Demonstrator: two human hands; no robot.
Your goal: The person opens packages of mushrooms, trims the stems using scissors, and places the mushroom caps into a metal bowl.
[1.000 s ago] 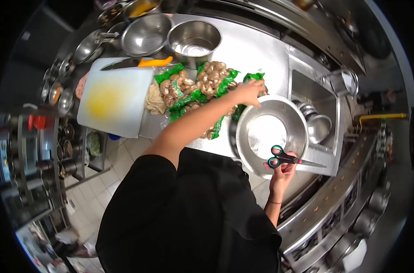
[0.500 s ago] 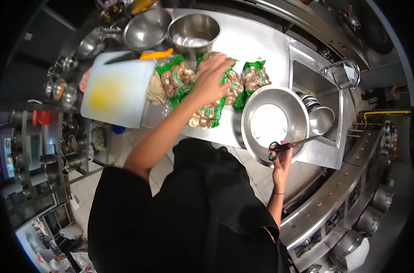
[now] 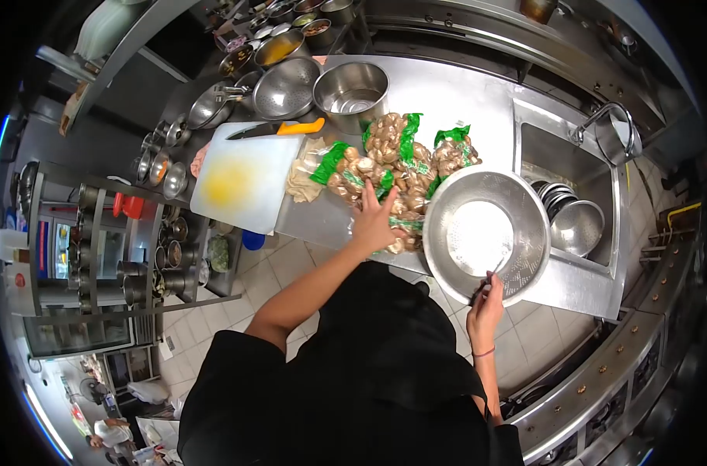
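Several clear bags of brown mushrooms [image 3: 384, 140] with green ends lie on the steel counter. My left hand [image 3: 375, 223] rests on the nearest bags, fingers spread and not closed round any of them. To the right, a large perforated steel colander [image 3: 439, 225] stands at the counter's front edge. At its near rim is my right hand [image 3: 487, 311], closed round dark-handled scissors [image 3: 478, 293]. Only a small dark part of the scissors shows; their blades are hidden or too small to make out.
A white cutting board [image 3: 249, 175] carries a yellow-handled knife [image 3: 291, 128], with a crumpled beige cloth [image 3: 307, 172] beside it. Behind stand a deep steel pot [image 3: 350, 89] and another colander [image 3: 285, 88]. The sink [image 3: 606, 225] at right holds steel bowls [image 3: 577, 227].
My left hand has come back from the farther bags to the nearest ones. The scissors, which pointed right over the colander, are now turned in my right hand. The view has shifted.
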